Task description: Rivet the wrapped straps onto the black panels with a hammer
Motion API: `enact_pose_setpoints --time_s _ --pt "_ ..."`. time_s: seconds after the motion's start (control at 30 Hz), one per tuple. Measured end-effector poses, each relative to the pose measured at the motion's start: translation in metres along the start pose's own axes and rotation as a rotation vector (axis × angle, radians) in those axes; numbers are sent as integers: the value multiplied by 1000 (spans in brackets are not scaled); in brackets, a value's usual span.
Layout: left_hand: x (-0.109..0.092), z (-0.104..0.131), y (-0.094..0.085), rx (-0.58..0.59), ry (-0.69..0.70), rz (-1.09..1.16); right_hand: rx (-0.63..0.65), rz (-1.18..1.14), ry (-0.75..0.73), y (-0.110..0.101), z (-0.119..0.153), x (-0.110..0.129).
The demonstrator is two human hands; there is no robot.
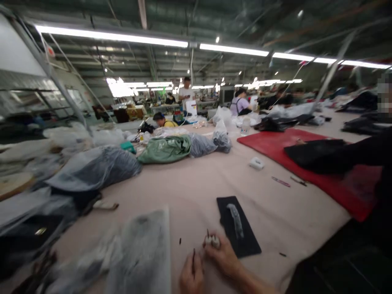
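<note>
My left hand (192, 274) is closed at the bottom centre, pinching a thin dark piece that points upward. Close beside it on the right, my right hand (223, 254) is closed around a small whitish object (212, 241), with a thin dark tip sticking up from it; fine detail is blurred. A black rectangular piece (248, 241) lies just beyond my right hand, bearing a translucent curved strip (235, 220). One small dark bit (180, 241) lies on the pinkish table (196, 188) beyond my left hand, another (282, 254) to the right.
A plastic-covered sheet (143, 253) and bagged bundles (98, 167) lie left. A green bag (167, 148) is farther back. At right are a white box (256, 163), a pen-like tool (281, 181), a red sheet (275, 143) and a person's dark sleeve (361, 149).
</note>
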State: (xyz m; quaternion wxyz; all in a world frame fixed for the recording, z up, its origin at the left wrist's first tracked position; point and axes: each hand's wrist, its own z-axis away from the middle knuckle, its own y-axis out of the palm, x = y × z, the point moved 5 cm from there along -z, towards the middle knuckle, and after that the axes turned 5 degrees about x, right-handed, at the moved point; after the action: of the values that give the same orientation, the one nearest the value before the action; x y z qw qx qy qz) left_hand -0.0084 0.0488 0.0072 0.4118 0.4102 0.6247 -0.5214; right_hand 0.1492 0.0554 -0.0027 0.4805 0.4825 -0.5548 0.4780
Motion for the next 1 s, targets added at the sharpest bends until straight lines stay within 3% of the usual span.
enact_pose_setpoints --time_s 0.17,0.27,0.5,0.8,1.0 --pt "15 8 5 103 -57 8 98 -187 42 -2 0 -7" --pt "2 11 6 79 -56 93 111 -185 40 -8 1 -12" --pt "-41 9 14 3 141 120 122 -114 -64 -13 4 -9" --pt "-40 15 26 22 195 99 108 -30 -130 -11 5 -3" --pt "-40 13 27 36 219 85 89 242 -335 -10 6 12"
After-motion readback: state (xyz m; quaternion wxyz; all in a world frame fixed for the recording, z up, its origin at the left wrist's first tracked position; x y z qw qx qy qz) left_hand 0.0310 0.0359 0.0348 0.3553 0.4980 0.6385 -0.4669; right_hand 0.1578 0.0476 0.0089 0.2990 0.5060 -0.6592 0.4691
